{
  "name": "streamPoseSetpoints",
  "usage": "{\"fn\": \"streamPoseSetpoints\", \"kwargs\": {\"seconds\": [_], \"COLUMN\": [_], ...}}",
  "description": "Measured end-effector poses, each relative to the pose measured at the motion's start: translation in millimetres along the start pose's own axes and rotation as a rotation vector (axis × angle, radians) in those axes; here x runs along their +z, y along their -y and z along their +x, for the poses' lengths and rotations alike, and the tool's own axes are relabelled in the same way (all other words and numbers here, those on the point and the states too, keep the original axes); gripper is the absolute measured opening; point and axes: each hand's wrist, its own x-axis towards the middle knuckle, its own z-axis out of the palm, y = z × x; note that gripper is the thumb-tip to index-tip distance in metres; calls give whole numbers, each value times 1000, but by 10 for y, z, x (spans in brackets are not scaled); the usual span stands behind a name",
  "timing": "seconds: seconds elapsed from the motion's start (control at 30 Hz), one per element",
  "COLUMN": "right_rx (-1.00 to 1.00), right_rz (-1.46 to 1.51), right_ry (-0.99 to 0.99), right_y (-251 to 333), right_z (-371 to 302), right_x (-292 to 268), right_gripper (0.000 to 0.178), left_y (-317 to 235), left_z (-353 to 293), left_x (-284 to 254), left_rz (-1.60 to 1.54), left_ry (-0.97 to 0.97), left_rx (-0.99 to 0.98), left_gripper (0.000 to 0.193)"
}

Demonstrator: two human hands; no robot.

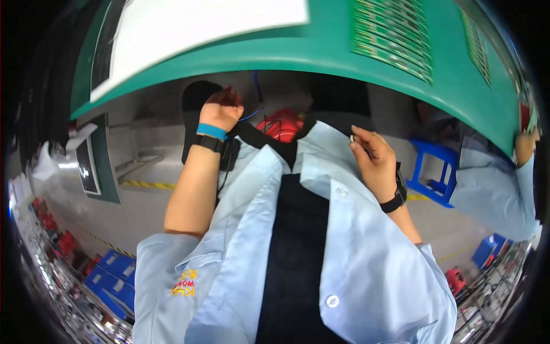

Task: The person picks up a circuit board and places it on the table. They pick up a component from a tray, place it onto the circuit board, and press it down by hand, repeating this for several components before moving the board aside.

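Note:
My left hand [222, 114] is low in front of the table's near edge, above my lap. Its fingers are loosely curled and apart, partly lost in shadow, and I see nothing held in them. A blue band [212, 131] and a black strap are round that wrist. My right hand [375, 160] is over my right thigh, thumb and forefinger pinched on a small white piece [352, 138], too small to name. The green table [326, 49] is beyond both hands. Rows of green circuit boards [392, 37] lie on it, forward and to the right.
A large white panel [212, 28] covers the table's left part. More circuit boards [476, 46] lie far right. Below the table is a red round object [282, 124] and a blue cable. A blue stool [421, 172] stands right, beside another person's light-blue sleeve [487, 186].

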Motion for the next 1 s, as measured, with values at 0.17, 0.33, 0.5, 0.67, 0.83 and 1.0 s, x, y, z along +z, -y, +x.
{"fn": "streamPoseSetpoints", "kwargs": {"seconds": [0.17, 0.33, 0.5, 0.67, 0.83, 1.0], "right_rx": [119, -15, -181, -292, -306, -164], "right_rz": [144, 148, 128, -62, -94, -101], "right_ry": [-127, -222, -280, -314, -309, -105], "right_y": [-117, -142, 68, 503, 923, 911], "right_z": [-104, -76, -47, 236, 857, 1325], "right_x": [-203, -411, -642, -1238, -1436, -1421], "right_gripper": [24, 21, 18, 20, 19, 20], "left_y": [-45, 66, 255, 413, 413, 281], "left_z": [31, -37, -30, -60, 152, 198], "left_x": [2, 254, 293, 565, 490, 312], "left_rz": [211, 365, 348, 385, 233, 167], "left_ry": [130, 124, 193, 199, 325, 303], "left_rx": [-40, -21, -117, -163, -171, -200], "left_gripper": [17, 19, 20, 19, 18, 23]}}
